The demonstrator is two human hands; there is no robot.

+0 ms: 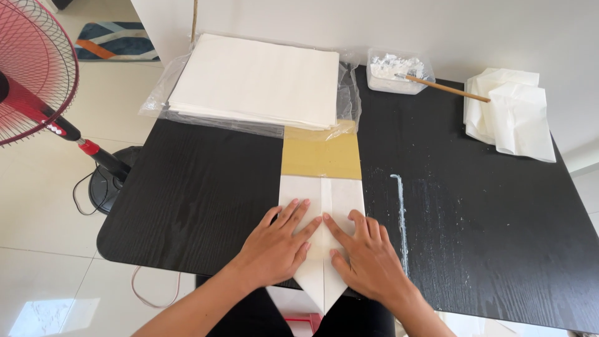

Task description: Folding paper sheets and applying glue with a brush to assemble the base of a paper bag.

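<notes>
A white folded paper sheet (331, 196) lies on a tan cardboard strip (321, 156) at the front of the black table (199, 187). Its near end comes to a point that hangs over the table's front edge. My left hand (277, 246) lies flat on the paper's left half with the fingers spread. My right hand (368, 256) presses flat on the right half, its fingertips near the centre seam. Neither hand grips anything.
A thick stack of white sheets (256, 81) on clear plastic sits at the back. A clear tub of white paste (396, 72) holds a wooden stick (449, 89). Folded white pieces (515, 112) lie back right. A paste streak (400, 212) marks the table. A red fan (37, 75) stands at left.
</notes>
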